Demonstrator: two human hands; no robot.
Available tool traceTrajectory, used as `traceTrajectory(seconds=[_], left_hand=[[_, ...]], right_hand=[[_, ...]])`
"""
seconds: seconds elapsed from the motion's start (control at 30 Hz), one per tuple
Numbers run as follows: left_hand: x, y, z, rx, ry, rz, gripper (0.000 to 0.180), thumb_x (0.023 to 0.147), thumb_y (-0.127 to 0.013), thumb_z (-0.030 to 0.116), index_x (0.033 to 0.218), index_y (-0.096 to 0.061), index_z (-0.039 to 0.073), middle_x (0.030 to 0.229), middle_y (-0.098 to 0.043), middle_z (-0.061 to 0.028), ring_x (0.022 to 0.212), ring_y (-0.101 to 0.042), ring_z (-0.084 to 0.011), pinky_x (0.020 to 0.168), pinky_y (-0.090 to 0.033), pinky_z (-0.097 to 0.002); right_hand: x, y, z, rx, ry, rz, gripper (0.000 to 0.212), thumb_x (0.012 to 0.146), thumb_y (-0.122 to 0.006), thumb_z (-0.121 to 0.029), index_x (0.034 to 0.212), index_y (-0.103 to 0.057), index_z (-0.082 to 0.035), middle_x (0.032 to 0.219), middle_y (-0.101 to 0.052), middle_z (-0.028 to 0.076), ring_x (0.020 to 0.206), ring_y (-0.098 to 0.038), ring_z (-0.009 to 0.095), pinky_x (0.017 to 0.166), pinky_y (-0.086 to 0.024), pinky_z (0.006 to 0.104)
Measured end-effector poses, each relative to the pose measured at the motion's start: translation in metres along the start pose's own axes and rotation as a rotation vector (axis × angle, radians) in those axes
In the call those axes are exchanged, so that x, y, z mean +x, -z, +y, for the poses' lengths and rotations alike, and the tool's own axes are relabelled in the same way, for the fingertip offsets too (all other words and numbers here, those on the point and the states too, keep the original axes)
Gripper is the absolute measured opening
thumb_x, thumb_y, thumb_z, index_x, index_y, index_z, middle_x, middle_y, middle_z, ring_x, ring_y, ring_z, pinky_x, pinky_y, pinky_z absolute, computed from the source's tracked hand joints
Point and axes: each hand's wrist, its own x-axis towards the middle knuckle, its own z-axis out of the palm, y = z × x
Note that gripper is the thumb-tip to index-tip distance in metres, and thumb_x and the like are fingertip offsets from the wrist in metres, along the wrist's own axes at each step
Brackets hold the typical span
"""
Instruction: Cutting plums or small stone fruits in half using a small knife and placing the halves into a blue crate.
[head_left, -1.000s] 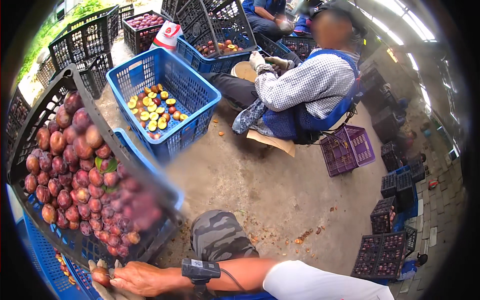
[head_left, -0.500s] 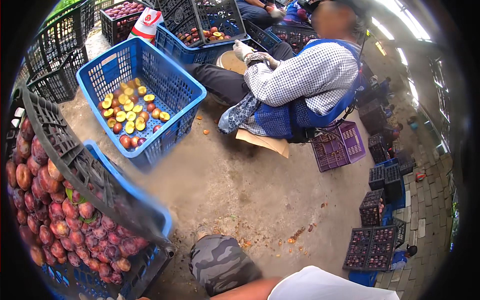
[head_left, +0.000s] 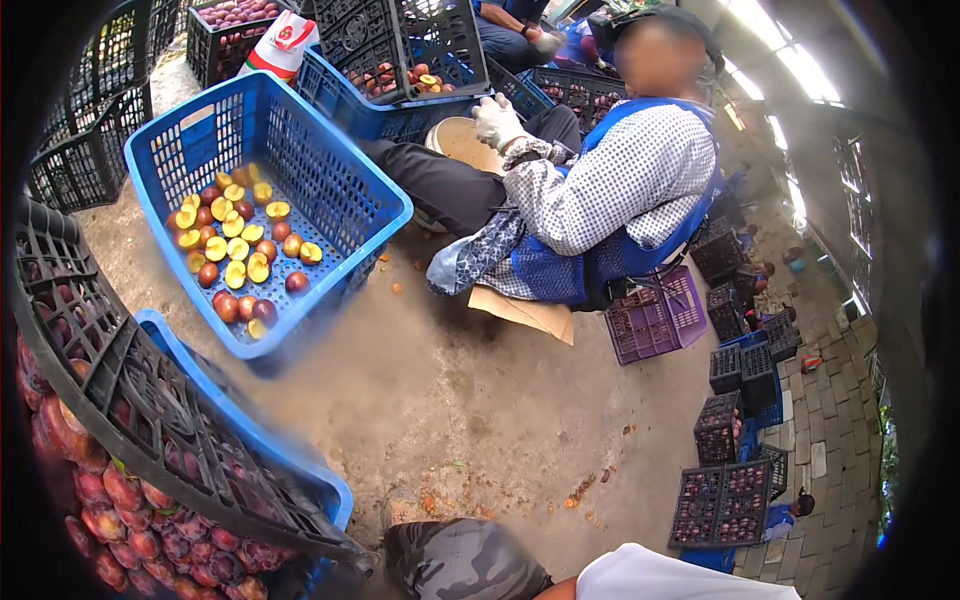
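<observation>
Neither of my hands shows; only a little of a bare arm [head_left: 558, 590] and a white sleeve [head_left: 680, 578] appear at the lower edge, beside my camouflage-covered knee [head_left: 465, 560]. At the lower left, a tilted black plastic crate [head_left: 150, 440] holds many whole red plums [head_left: 130, 525]. It rests by a blue crate whose curved rim [head_left: 235, 410] shows behind it. Ahead stands a large blue perforated crate [head_left: 330, 165]. Halved plums [head_left: 237, 248] with yellow flesh lie on its bottom, some cut side up, some skin side up.
A co-worker in a checked top [head_left: 610, 190] sits ahead, gloved hands [head_left: 497, 122] over a pale bucket [head_left: 462, 140]. Black crates [head_left: 405, 45] stand behind. A purple crate [head_left: 655, 315] and stacked plum crates [head_left: 725, 500] line the right. Fruit scraps [head_left: 590, 488] dot the concrete floor.
The view has shifted, so the blue crate sits further left and the black crate's rim lower. Pale fingertips at the lower left edge have left view. The co-worker's gloved hands have moved slightly.
</observation>
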Motion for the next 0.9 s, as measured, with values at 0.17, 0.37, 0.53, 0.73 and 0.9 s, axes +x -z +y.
traceTrajectory(seconds=[0.17, 0.37, 0.53, 0.73, 0.9], left_hand=[[0.000, -0.002, -0.007, 0.014, 0.027, 0.011, 0.063, 0.091, -0.036, 0.057, 0.135, -0.039, 0.012, 0.092, -0.057, -0.0108, 0.078, -0.055, -0.0283, 0.078, -0.046, -0.0502], [-0.004, 0.000, -0.006, 0.030, 0.021, 0.007, 0.065, 0.091, -0.038, 0.057, 0.136, -0.038, 0.010, 0.095, -0.058, -0.0120, 0.083, -0.056, -0.0292, 0.081, -0.045, -0.0518], [-0.011, 0.005, 0.004, 0.051, -0.029, 0.012, 0.067, 0.090, -0.040, 0.057, 0.137, -0.037, 0.009, 0.099, -0.059, -0.0130, 0.086, -0.057, -0.0299, 0.084, -0.045, -0.0531], [-0.023, 0.001, 0.017, -0.066, -0.179, -0.022, 0.070, 0.090, -0.042, 0.058, 0.138, -0.035, 0.008, 0.102, -0.059, -0.0143, 0.090, -0.058, -0.0308, 0.087, -0.044, -0.0548], [-0.013, 0.003, 0.041, 0.108, -0.086, -0.131, 0.052, 0.095, -0.046, 0.041, 0.133, -0.043, 0.006, 0.109, -0.058, -0.0107, 0.103, -0.053, -0.0236, 0.094, -0.041, -0.0402]], right_hand=[[-0.002, 0.005, 0.001, 0.014, -0.033, 0.006, 0.028, 0.092, -0.051, -0.032, 0.080, -0.051, -0.007, 0.064, -0.053, 0.018, 0.057, -0.056, 0.038, 0.051, -0.043, 0.0472], [-0.003, 0.007, -0.002, 0.015, -0.052, -0.001, 0.028, 0.091, -0.052, -0.033, 0.082, -0.051, -0.007, 0.065, -0.054, 0.018, 0.058, -0.056, 0.039, 0.051, -0.043, 0.0474], [-0.010, 0.007, -0.007, 0.008, -0.045, -0.014, 0.027, 0.091, -0.052, -0.033, 0.083, -0.051, -0.007, 0.066, -0.054, 0.019, 0.058, -0.056, 0.039, 0.051, -0.043, 0.0475], [-0.024, 0.014, -0.021, -0.071, -0.002, -0.039, 0.027, 0.090, -0.053, -0.033, 0.085, -0.051, -0.007, 0.067, -0.054, 0.019, 0.059, -0.056, 0.039, 0.051, -0.043, 0.0477], [-0.023, 0.041, 0.005, -0.247, 0.004, -0.164, 0.026, 0.093, -0.050, -0.033, 0.091, -0.053, -0.007, 0.065, -0.054, 0.022, 0.063, -0.056, 0.044, 0.053, -0.043, 0.0486]])
